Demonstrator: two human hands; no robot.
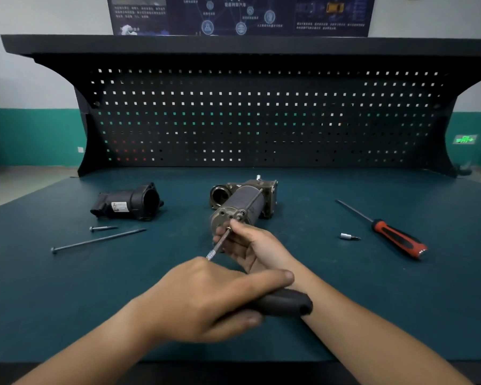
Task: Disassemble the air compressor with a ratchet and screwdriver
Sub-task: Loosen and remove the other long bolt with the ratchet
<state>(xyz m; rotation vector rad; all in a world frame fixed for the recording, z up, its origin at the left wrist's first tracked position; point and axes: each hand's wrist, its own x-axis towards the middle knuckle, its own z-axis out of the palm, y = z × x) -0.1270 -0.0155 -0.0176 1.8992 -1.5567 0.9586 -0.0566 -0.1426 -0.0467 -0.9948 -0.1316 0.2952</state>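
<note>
Mostly hidden under the left hand (pixel 206 298), the ratchet (pixel 286 302) shows only its black butt and knurled shaft; the fingers wrap its handle. The right hand (pixel 250 245) pinches the shaft at the compressor (pixel 242 204), covering the tip. The compressor lies mid-bench (pixel 67 301), its long axis running away and rightward, end cap facing the person.

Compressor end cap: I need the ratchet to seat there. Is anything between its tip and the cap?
Nothing visible. The ratchet reaches the end cap, with the right hand pinching it beside the tip, not in front. The left hand grips the handle.
</note>
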